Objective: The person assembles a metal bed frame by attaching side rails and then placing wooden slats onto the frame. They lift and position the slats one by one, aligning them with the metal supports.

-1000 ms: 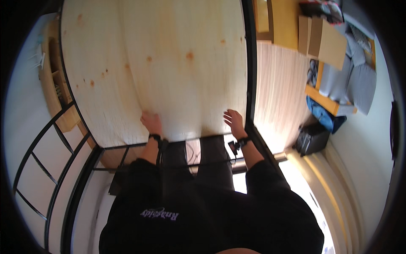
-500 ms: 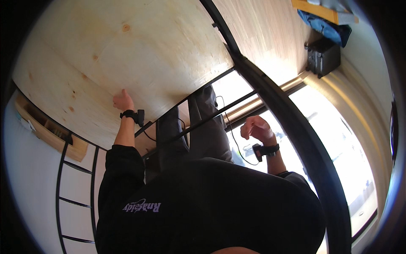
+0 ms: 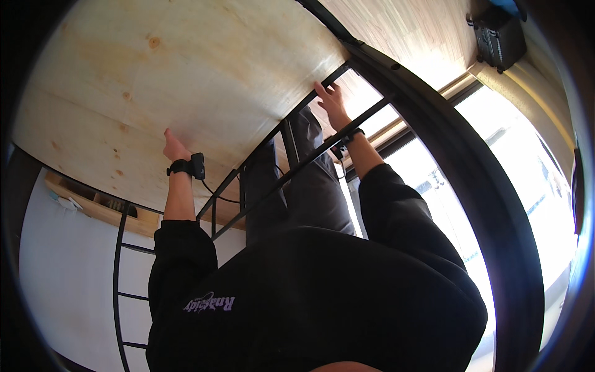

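My left hand (image 3: 176,147) rests against the pale plywood board (image 3: 204,80), one digit stretched out. Its other fingers are mostly hidden by the angle, and I see nothing held. My right hand (image 3: 333,105) reaches up to the board's edge beside the black metal bed-like frame (image 3: 316,152). Its fingers are apart, with the foremost one at the dark rail along that edge; whether it presses on the rail or the wood is unclear. Both wrists carry black strapped devices with cables.
A black ladder (image 3: 135,248) stands at the left, near a wooden shelf box (image 3: 99,208). A thick black beam (image 3: 458,167) curves down the right side. Beyond it are bright windows (image 3: 514,167) and a black suitcase (image 3: 499,38). My legs (image 3: 316,192) show between the rails.
My right hand has moved up and left from beside the window to the board's edge, its curled fingers now spread. My left hand stays on the board. The view has shifted.
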A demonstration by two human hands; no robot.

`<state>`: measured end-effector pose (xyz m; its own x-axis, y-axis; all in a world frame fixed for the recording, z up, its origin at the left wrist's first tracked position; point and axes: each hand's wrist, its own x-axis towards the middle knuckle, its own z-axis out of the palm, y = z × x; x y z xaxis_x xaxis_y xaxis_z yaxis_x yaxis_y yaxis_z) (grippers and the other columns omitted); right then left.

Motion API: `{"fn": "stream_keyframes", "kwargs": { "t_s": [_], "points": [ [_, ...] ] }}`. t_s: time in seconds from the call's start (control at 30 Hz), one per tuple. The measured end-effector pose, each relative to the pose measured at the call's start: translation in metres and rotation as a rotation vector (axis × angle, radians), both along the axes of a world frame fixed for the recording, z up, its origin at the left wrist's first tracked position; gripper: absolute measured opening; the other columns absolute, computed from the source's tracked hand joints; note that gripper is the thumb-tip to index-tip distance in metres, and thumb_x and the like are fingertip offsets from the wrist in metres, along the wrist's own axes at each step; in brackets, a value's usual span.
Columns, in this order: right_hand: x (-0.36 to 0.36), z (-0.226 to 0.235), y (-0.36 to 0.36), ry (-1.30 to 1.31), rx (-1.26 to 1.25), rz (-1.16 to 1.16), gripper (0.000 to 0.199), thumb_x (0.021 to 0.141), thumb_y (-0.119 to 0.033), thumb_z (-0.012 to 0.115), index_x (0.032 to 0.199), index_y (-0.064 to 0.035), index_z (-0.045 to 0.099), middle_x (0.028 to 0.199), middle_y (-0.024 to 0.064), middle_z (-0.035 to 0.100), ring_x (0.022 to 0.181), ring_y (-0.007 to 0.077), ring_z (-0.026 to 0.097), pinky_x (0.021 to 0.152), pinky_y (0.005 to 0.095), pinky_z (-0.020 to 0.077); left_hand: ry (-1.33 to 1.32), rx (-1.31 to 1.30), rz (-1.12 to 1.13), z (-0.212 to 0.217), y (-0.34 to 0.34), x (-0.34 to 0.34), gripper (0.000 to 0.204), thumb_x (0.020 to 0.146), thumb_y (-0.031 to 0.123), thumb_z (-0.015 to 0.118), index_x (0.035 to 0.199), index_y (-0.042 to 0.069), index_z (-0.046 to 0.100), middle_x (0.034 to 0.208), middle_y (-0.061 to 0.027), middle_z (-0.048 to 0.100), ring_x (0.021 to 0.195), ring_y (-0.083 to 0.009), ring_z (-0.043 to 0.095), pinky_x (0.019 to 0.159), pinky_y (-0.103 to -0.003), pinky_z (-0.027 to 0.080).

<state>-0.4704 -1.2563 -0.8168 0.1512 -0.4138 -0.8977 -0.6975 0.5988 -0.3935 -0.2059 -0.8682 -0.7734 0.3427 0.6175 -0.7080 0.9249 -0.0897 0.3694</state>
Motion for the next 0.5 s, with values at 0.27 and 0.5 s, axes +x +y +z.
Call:
{"fn": "stream_keyframes", "kwargs": {
  "t_s": [0.27,0.5],
  "points": [
    [0.032,-0.007,-0.011,0.035,-0.071,-0.064,0.089,0.074,-0.043,0.096,0.134,0.0024,0.048,0.12,0.0157,0.067,0.107,0.0255,0.066,0.092,0.0364,0.0554,0.028,0.031,-0.133,-0.015,0.003,-0.01,0.055,0.096,0.042,0.061,0.115,-0.009,0.071,0.117,-0.0168,0.074,0.094,-0.031,0.072,0.08,-0.047,0.058],
    [0.032,-0.019,-0.015,0.073,-0.107,0.127,0.086,0.077,-0.039,0.094,0.138,-0.0025,0.046,0.123,0.0122,0.065,0.105,0.0266,0.066,0.08,0.0419,0.0603,-0.004,0.441,-0.936,-0.045,0.051,-0.035,0.045,0.096,0.036,0.062,0.103,-0.008,0.07,0.104,-0.0232,0.073,0.096,-0.0425,0.067,0.084,-0.052,0.053]
  ]
}}
